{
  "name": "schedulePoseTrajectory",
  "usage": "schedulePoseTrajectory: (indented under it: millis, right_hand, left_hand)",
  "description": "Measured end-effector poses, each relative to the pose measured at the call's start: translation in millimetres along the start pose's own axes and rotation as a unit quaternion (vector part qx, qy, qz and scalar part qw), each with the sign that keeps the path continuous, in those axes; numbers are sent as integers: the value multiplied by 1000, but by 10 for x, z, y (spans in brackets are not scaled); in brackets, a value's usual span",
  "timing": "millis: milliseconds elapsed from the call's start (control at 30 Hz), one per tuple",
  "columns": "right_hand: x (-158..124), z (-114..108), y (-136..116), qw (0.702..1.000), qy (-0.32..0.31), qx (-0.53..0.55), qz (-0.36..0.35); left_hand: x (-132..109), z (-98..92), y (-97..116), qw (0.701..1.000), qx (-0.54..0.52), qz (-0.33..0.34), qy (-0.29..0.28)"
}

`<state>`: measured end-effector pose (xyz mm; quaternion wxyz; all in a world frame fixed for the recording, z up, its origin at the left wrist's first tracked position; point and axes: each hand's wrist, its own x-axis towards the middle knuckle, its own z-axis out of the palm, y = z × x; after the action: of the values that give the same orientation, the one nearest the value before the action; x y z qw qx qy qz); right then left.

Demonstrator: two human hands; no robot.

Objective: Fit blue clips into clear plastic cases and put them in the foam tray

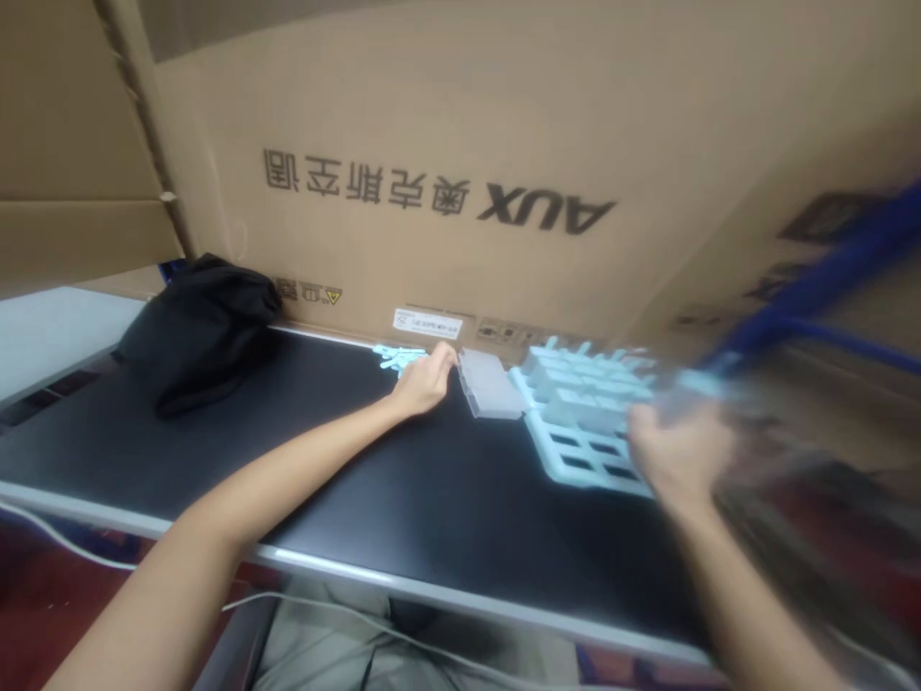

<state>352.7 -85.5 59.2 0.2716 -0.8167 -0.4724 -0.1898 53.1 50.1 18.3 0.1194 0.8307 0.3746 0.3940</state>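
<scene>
My left hand [426, 379] reaches across the black table [323, 480] to a small heap of pale blue plastic pieces [398, 358] at the table's back edge, its fingers pinched together on them. A clear plastic box [491, 386] lies just right of that hand. My right hand [680, 453] is smeared by motion at the right end of a pale blue grid tray [579, 422] holding several pale blue parts; its fingers curl around something blurred.
A large cardboard carton [460, 173] printed AUX stands along the table's back edge. A black cloth bundle [201, 331] lies at the back left. A blue metal frame [827, 288] crosses the right side. Cables hang under the front edge.
</scene>
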Motion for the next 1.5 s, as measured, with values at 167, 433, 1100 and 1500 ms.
schedulePoseTrajectory:
  millis: [167,433,1100,1500]
  right_hand:
    - [-237,82,-1090,967,-123,-14,-223]
    - [-370,249,-1279,948,-138,-24,-287]
    - [-745,227,-1396,911,-217,4,-351]
    - [-804,222,-1480,902,-223,-6,-369]
  left_hand:
    - [150,20,202,976,-211,45,33]
    - [411,-289,-340,971,-163,-71,156]
    - [-193,-265,-58,973,18,168,-157]
    - [-132,-229,-299,975,-69,208,-37]
